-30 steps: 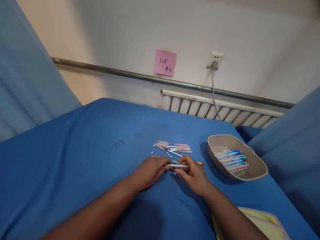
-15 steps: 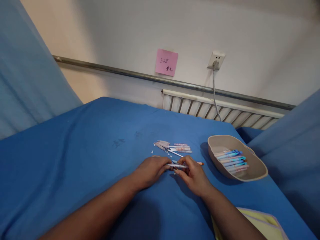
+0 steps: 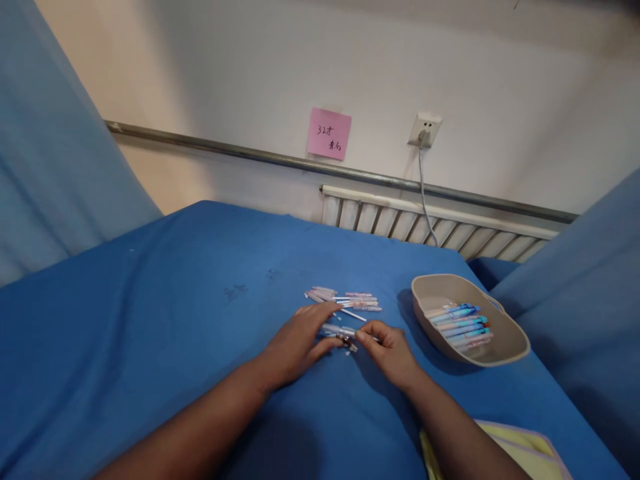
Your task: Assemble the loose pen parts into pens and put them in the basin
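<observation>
My left hand (image 3: 297, 339) lies low over the blue sheet, thumb and fingers spread apart around some pen parts. Its thumb tip is near a small dark-and-clear piece (image 3: 349, 343). To its right, my right hand (image 3: 393, 348) pinches the right end of a slim whitish pen (image 3: 343, 331), which points left between the two hands. Just beyond the fingertips lies a loose group of pale pen barrels (image 3: 363, 302) and thin white refills (image 3: 353, 314). The left fingers cover part of this group.
A beige basket (image 3: 473, 285) holding several blue and pink pens stands at the right. Yellow cloth (image 3: 525, 450) lies near the right forearm. Behind the blue-covered surface (image 3: 175, 300) are a radiator (image 3: 385, 217), a metal rail and a plugged-in socket (image 3: 425, 130). Blue curtains hang on both sides.
My left hand has opened from its pinch on the pen, its fingers now spread. The pen stays in my right hand. The camera view has shifted slightly.
</observation>
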The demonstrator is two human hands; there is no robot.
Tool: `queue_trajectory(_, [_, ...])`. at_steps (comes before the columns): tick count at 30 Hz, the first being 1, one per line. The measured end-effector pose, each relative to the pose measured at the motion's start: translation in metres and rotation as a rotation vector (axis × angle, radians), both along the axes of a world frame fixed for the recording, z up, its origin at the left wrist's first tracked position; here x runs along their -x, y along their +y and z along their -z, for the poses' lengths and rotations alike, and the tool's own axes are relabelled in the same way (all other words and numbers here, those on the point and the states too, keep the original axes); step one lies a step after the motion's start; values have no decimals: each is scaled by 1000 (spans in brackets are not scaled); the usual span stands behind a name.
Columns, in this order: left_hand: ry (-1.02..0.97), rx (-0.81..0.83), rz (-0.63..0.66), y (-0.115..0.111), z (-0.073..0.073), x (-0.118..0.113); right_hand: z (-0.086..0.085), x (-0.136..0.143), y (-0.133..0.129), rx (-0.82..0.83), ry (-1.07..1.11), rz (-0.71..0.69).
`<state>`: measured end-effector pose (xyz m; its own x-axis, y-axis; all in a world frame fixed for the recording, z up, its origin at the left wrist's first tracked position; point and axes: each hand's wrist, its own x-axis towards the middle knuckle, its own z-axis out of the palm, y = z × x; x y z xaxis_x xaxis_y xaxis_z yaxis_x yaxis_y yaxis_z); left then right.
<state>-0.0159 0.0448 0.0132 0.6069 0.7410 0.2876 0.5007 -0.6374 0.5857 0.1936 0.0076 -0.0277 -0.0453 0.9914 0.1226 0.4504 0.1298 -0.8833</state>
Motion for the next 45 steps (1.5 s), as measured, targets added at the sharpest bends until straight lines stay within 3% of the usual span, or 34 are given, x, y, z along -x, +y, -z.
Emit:
queue_trajectory(2, [-144,66,-131,6,2,3,4,-3,2,36,65,53])
queue_trajectory(5, [-351,308,-256,17,9,5,7,-4,5,75,116,91])
queue_trajectory(8, [-456,576,-274,23,15,3,7,-2,4,58,121,56])
queue_trajectory(11, [-498,707,-254,23,17,2,6,3,2,33,121,19])
queue_trajectory(22, [-517,741,-158,16,13,0,1,3,6,109,270,43])
queue_trajectory(27, [-503,822,-144,15,11,-2,-2,3,9,49,559,32])
queue_trajectory(34, [-344,973,44,1,8,-9,-9,4,6,33,833,-88])
queue_trajectory(45, [-335,891,33,-7,10,-14,-13,14,13,46,744,-111])
